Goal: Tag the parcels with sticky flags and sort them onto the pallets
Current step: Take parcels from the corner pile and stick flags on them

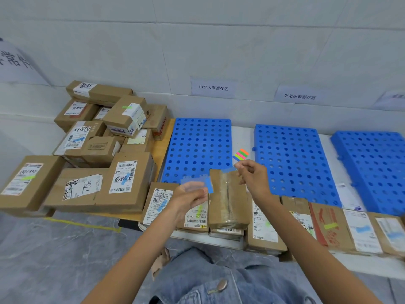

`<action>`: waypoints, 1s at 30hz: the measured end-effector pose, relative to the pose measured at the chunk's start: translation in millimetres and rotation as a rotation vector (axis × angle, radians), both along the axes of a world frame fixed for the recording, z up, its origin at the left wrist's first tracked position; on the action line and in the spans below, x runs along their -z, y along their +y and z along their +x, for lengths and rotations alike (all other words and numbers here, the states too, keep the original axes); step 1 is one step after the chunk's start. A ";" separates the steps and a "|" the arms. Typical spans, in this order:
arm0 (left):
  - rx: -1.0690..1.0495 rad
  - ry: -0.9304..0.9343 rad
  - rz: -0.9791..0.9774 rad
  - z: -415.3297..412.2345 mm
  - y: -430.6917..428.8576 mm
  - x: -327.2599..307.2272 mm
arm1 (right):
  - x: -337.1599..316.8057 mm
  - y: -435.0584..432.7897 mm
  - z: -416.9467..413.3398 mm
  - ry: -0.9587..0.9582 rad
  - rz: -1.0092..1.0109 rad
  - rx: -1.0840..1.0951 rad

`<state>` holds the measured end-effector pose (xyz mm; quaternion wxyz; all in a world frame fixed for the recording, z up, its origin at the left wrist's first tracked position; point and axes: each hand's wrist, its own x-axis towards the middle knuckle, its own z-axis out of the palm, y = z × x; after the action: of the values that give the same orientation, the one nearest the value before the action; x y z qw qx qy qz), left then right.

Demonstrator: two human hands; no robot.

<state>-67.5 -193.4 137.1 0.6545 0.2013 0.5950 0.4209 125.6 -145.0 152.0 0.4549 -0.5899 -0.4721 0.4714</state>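
Two hands, one blue flag, parcel waiting underneath.
Left hand (188, 197) grips the clear flag sheet (194, 185), fingers curled round its near edge. The right hand (252, 175) pinches a blue flag (228, 170) by one end, just over the far edge of the parcel (226, 202) lying below and between both hands. Held by so little, the thin flag could curl and stick to the fingertips or to itself. Pressed onto the parcel's glossy taped face, it may lift off when the parcel is carried. Three pallets (198, 148) lie beyond the hands, so a blue-tagged parcel could easily end up on the wrong one. The coloured pad (240, 154), just past the right hand, might get knocked.
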 end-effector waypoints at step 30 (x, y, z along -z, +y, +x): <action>0.402 0.775 0.040 66.9 33.7 66.3 | 63.5 0.0 19.8 -0.792 -0.076 -0.323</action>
<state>-0.6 -159.7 70.8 0.4480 0.4688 0.7372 0.1898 145.4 -145.0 88.5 0.1367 -0.6601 -0.6789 0.2909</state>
